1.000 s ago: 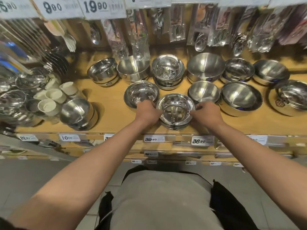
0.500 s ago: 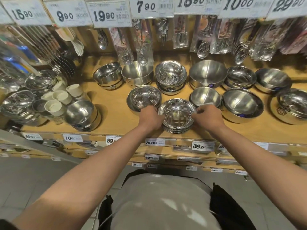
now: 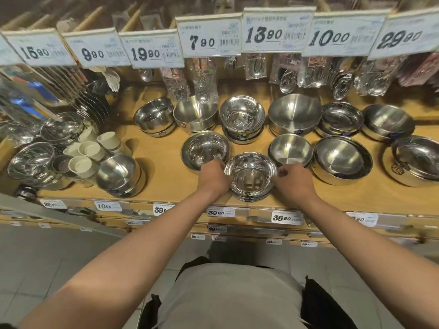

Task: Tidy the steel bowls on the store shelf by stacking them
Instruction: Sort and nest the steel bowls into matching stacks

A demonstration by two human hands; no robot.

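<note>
A small stack of shiny steel bowls sits near the front edge of the wooden shelf. My left hand grips the stack's left rim and my right hand grips its right rim, fingers curled at the edge. Just behind my left hand lies a wide shallow steel bowl. A matte bowl stands behind my right hand. More bowl stacks fill the back row, among them a shiny stack and a large matte bowl.
Larger bowls and a pot-like bowl crowd the right side. White cups and a steel bowl stack stand at the left. Packaged cutlery hangs above under price tags. Bare shelf lies between the left group and my left hand.
My view has tilted upward, so the shelf and price tags sit lower in frame. Both hands stay on the rims of the front stack, which has barely moved.
</note>
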